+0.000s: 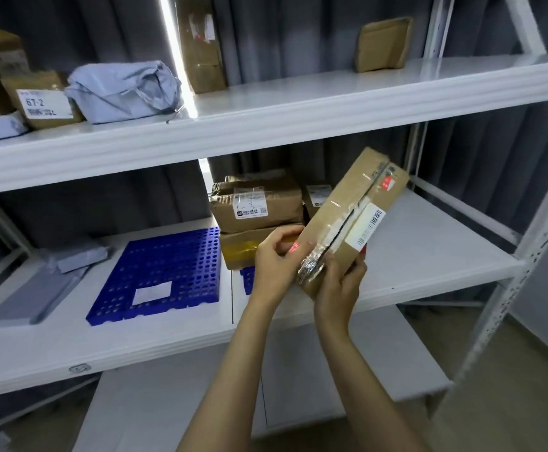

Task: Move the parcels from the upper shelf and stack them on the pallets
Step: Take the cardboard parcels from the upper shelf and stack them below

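Observation:
I hold a taped cardboard parcel (347, 216) tilted in the air in front of the middle shelf, its barcode label facing me. My left hand (274, 261) grips its lower left corner and my right hand (339, 288) grips its lower end from below. Just behind it, brown parcels (254, 207) are stacked on a blue pallet (248, 278) that is mostly hidden. A second blue pallet (165, 272) lies to the left with only a white slip on it. On the upper shelf (266, 122) stand more parcels: a labelled box (42, 101), a grey bag (122, 89), a tall box (202, 44) and a small box (383, 44).
Grey plastic mailers (41, 285) lie at the left of the middle shelf (429, 249). A white upright post (527, 243) bounds the rack on the right. A lower shelf board (201, 396) sits beneath my arms. Grey curtains hang behind the rack.

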{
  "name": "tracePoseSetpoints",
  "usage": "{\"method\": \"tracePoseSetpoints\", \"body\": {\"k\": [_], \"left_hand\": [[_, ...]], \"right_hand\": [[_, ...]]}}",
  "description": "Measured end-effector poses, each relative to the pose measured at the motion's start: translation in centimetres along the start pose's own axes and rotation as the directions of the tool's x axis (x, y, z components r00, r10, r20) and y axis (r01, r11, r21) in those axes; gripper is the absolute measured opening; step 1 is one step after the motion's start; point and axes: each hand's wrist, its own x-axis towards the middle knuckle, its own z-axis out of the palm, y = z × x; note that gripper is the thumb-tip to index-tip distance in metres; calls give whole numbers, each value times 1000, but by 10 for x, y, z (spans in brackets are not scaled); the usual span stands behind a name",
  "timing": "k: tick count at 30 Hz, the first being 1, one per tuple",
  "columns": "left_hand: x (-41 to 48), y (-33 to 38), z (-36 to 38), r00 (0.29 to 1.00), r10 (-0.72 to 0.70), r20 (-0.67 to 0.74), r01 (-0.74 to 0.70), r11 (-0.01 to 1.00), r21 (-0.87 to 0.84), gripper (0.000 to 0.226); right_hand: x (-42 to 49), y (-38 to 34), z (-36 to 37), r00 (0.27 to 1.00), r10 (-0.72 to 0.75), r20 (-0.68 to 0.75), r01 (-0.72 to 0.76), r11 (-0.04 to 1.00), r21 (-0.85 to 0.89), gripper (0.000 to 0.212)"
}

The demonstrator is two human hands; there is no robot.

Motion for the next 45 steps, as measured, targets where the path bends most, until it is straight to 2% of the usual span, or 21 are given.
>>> {"method": "tracePoseSetpoints", "body": {"k": [4,7,12,18,21,28,32,37,39,45], "left_hand": [[1,-20,16,994,-109,-2,109,994,-1,32],[5,-25,24,992,-119,31,119,993,10,33],[19,-30,39,978,-153,141,152,988,15,47],[46,-33,69,971,-161,178,167,986,-17,51],[63,-34,85,973,-175,149,178,984,-7,51],[102,-38,120,985,-152,82,144,986,87,36],[117,-52,131,980,-190,57,182,976,121,45],[127,-68,141,981,-192,-22,193,969,157,41],[130,-68,144,982,-184,-44,189,969,162,36],[138,-71,151,972,-173,-159,206,953,222,39]], "right_hand": [[17,6,-11,996,83,20,-81,992,-98,39],[35,6,-17,993,116,8,-113,980,-167,33],[72,-2,-23,991,129,-38,-135,967,-218,28],[127,-14,-24,996,86,14,-80,966,-245,14],[158,-15,-23,996,65,58,-47,962,-267,12],[224,-7,-18,977,95,193,-33,953,-302,18],[250,5,-15,941,114,319,10,932,-363,22],[268,19,-13,886,122,448,66,922,-381,23],[274,22,-13,869,123,479,77,922,-379,25],[284,30,-13,832,155,532,55,933,-356,27]]}}
